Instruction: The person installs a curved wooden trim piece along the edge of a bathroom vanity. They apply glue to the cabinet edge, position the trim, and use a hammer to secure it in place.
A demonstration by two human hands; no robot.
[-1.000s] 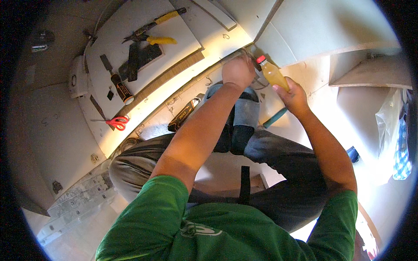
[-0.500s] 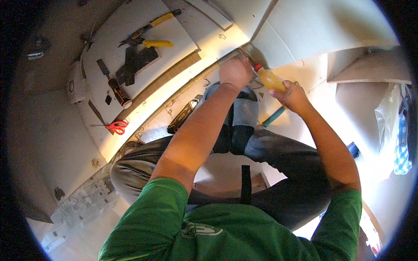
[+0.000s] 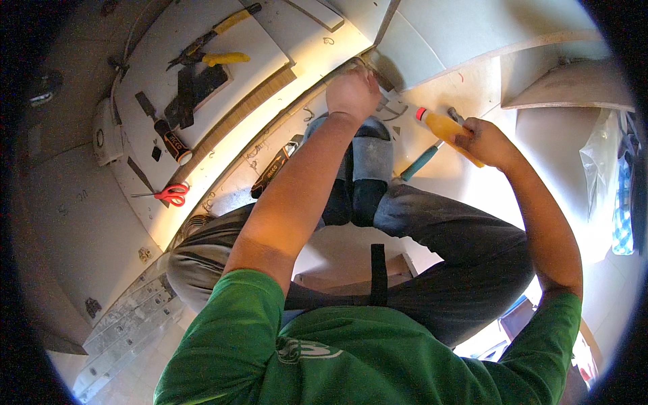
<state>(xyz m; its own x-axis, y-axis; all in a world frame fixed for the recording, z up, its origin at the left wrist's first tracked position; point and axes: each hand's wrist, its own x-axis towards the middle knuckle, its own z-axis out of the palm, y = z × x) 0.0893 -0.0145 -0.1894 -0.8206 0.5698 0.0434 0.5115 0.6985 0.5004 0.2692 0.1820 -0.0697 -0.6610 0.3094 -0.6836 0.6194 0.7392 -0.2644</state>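
My right hand (image 3: 489, 144) is closed around a plastic bottle (image 3: 442, 128) of yellow liquid. Its red cap points up and to the left. Below the bottle lies a hammer (image 3: 424, 160) with a teal handle, its metal head partly hidden behind the bottle. My left hand (image 3: 353, 92) is closed, with curled fingers, at the far end of the long panel edge, near the corner by the pale upright panel (image 3: 432, 40). Whatever those fingers hold, if anything, is hidden.
On the white board (image 3: 250, 88) at left lie yellow-handled pliers (image 3: 226, 59), a black-and-orange chisel (image 3: 172, 142) and dark flat pieces (image 3: 196, 94). Red-handled scissors (image 3: 173, 194) lie near its lower corner. An orange-and-black tool (image 3: 272, 170) lies beside my left forearm. A clear plastic bag (image 3: 599, 162) hangs at right.
My right hand has drawn the bottle away from my left hand, to the right, uncovering more of the hammer. The left hand stays closed at the panel edge. The whole view has shifted slightly.
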